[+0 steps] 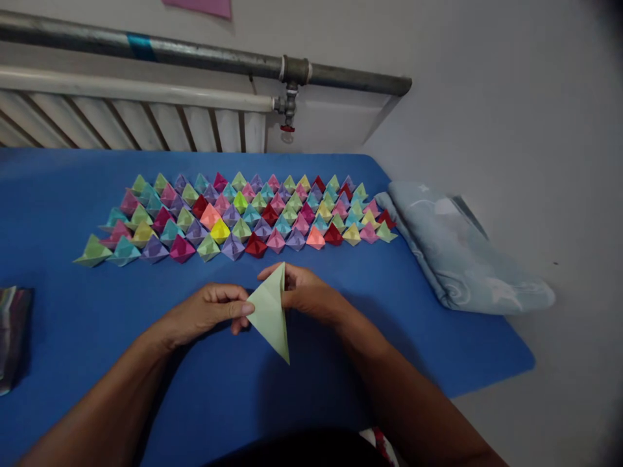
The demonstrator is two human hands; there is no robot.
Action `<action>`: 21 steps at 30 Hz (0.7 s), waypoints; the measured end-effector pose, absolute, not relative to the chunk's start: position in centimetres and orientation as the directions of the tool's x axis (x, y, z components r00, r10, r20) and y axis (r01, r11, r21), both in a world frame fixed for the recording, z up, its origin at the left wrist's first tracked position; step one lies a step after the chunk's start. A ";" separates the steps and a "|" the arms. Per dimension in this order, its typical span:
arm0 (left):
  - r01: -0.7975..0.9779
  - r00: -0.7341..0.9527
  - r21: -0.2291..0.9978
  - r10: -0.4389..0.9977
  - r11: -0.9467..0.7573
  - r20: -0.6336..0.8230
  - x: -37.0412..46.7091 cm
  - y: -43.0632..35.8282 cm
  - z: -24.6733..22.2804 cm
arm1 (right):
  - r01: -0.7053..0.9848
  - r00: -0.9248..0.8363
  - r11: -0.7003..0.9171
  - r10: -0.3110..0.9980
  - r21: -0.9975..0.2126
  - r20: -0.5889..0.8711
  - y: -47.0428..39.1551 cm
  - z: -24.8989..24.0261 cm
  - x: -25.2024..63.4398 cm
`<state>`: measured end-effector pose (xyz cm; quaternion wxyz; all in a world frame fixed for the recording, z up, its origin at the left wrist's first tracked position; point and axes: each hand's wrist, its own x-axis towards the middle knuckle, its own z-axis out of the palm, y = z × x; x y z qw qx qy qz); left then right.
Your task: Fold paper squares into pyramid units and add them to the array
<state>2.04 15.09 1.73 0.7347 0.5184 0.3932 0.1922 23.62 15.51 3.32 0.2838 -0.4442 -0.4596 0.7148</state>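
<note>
A pale green folded paper (pixel 269 310), triangular in shape, is held between my two hands above the blue surface. My left hand (pixel 209 311) pinches its left corner between thumb and fingers. On the other side, my right hand (pixel 309 293) grips the open right edge, with some fingers hidden behind or inside the fold. Beyond my hands stand several rows of small folded paper boats (pixel 233 246) in green, pink, purple, red, yellow and teal.
A folded grey-blue patterned cloth (pixel 452 253) lies at the right of the blue surface (pixel 97 324). At the left edge is a dark, shiny packet (pixel 12 337). A radiator (pixel 121 123) and a metal pipe (pixel 209 55) run along the wall behind.
</note>
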 end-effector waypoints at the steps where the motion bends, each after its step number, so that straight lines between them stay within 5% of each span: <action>1: 0.138 0.619 0.908 0.681 0.395 -0.391 2.0 15.1 1.8 | 0.020 -0.451 -0.417 0.807 -0.909 -0.381 15.4 3.2 23.4; 10: -0.089 0.551 0.840 0.730 0.534 -0.406 2.7 14.9 2.0 | -0.017 -0.289 -0.288 0.918 -0.958 -0.271 14.8 2.5 22.1; 15: -0.229 0.472 0.753 0.747 0.617 -0.468 3.4 14.7 2.0 | 0.166 -0.201 0.064 0.979 -0.984 0.030 14.5 1.8 22.0; 21: -0.218 0.424 0.729 0.736 0.648 -0.528 3.6 14.4 2.7 | 0.368 -0.393 0.514 0.841 -0.775 0.371 14.2 1.7 22.1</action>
